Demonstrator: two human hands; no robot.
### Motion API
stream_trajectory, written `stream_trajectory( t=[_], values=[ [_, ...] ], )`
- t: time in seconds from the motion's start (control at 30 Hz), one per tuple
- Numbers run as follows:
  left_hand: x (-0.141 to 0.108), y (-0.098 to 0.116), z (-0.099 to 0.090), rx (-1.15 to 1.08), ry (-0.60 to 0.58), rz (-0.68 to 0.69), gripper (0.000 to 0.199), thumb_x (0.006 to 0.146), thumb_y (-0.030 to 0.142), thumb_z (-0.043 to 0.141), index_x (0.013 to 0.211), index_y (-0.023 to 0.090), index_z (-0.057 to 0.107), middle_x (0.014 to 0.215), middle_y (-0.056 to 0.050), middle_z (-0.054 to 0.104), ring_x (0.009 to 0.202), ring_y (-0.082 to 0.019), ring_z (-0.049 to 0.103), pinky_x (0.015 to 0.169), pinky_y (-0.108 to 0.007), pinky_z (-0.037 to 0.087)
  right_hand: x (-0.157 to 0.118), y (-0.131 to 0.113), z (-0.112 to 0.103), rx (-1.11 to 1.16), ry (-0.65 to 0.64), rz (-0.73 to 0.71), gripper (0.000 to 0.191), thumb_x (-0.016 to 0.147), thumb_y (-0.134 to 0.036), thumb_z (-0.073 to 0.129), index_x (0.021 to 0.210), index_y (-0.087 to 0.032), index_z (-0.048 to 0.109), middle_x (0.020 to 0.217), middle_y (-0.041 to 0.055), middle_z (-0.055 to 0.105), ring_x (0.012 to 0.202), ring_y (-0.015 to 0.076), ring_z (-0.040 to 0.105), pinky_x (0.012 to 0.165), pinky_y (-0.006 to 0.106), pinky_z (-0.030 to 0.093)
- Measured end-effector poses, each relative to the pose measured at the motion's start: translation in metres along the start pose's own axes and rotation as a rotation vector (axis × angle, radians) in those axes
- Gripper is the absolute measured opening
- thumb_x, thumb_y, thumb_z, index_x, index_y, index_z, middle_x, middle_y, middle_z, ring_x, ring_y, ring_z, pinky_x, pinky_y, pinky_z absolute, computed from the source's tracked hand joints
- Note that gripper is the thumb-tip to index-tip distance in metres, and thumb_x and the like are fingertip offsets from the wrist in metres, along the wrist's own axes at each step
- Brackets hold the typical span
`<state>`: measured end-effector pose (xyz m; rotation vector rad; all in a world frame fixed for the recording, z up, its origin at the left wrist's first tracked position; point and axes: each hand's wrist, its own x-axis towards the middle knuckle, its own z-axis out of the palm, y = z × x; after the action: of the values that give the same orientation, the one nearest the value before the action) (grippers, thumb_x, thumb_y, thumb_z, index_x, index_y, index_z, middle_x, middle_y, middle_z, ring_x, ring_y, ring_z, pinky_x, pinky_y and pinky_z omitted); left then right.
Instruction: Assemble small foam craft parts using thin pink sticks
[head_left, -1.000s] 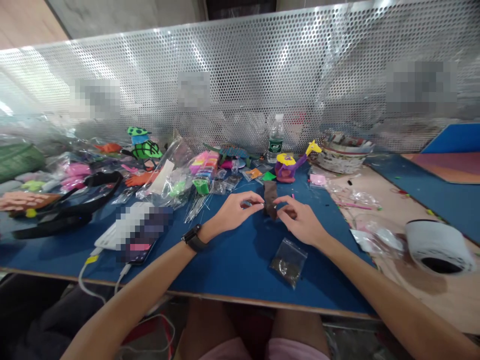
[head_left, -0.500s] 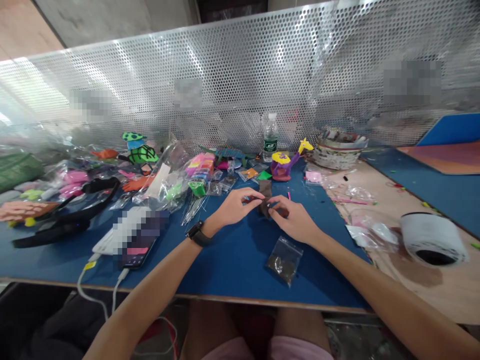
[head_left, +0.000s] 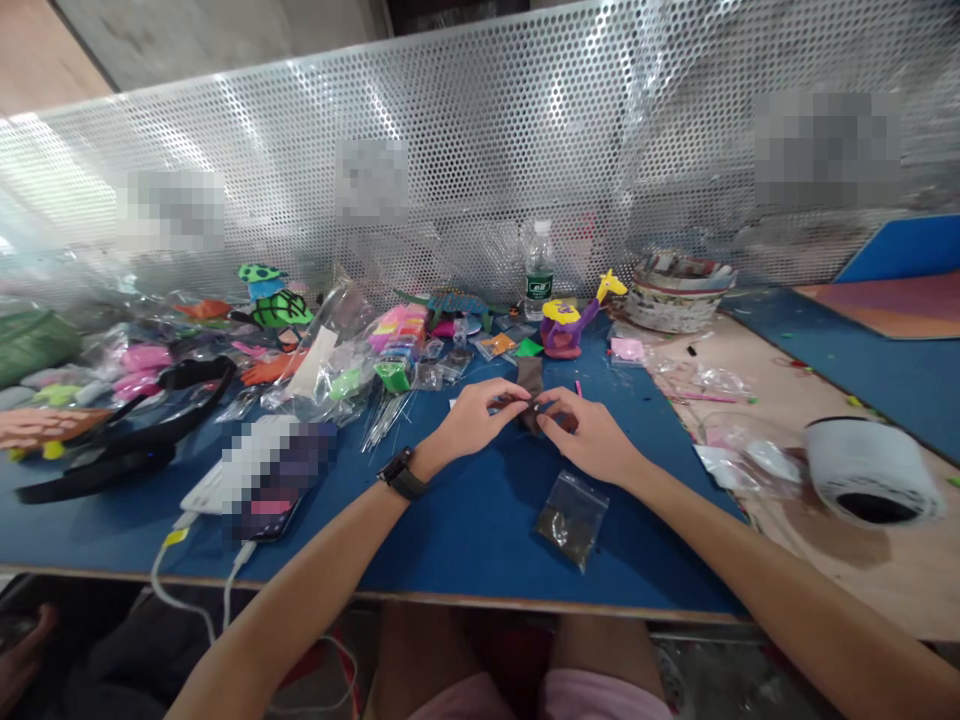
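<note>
At the middle of the blue table point(head_left: 450, 530), a brown piece of soft modelling clay point(head_left: 530, 374) stands or lies between my hands; its lower part is partly hidden by my fingers. My left hand point(head_left: 481, 415), with a black watch on the wrist, pinches its left side between thumb and forefinger. From the right, my right hand point(head_left: 592, 432) has thumb and fingertips closed on the same clay. Both sets of fingertips almost meet. Nearer to me lies a clear zip bag point(head_left: 574, 522) with dark brown material inside.
Behind the clay stand a purple and yellow giraffe figure point(head_left: 566, 325) and a water bottle point(head_left: 538, 275). Bagged coloured clay point(head_left: 401, 335), thin wires point(head_left: 386, 422) and a phone point(head_left: 274, 505) with cables lie left. A white container point(head_left: 870, 465) lies right. Another person's hand point(head_left: 30, 645) shows lower left.
My fingertips have drawn slightly closer together on the brown clay. The view has shifted a little, and another person's hand has come into sight at the lower left.
</note>
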<state>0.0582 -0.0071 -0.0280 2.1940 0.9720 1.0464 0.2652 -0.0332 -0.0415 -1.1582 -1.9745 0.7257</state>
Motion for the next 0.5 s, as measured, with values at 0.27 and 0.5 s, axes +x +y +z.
stream_trajectory(
  t=[0.27,0.5],
  values=[
    [-0.0005,-0.0022,-0.0023,0.049,0.011,0.012,0.015,0.092,0.025,0.061,0.099,0.019,0.072,0.100,-0.006,0.073,0.093,-0.018,0.069,0.083,-0.030,0.057,0.0003,-0.0016,-0.0006,-0.005,0.005,0.005,0.021,0.091,-0.034,0.053,0.108,-0.022,0.057,0.083,0.0006,0.074,0.058,0.0147,0.064,0.061,0.030,0.049],
    [-0.0007,-0.0004,-0.0002,0.045,0.000,-0.011,0.014,0.092,0.024,0.061,0.098,0.018,0.072,0.099,-0.006,0.073,0.091,-0.017,0.069,0.082,-0.029,0.057,0.0005,-0.0041,-0.0015,-0.010,0.010,0.020,0.021,0.090,-0.035,0.053,0.106,-0.022,0.058,0.085,0.0020,0.075,0.059,0.0158,0.065,0.060,0.030,0.050]
  ],
)
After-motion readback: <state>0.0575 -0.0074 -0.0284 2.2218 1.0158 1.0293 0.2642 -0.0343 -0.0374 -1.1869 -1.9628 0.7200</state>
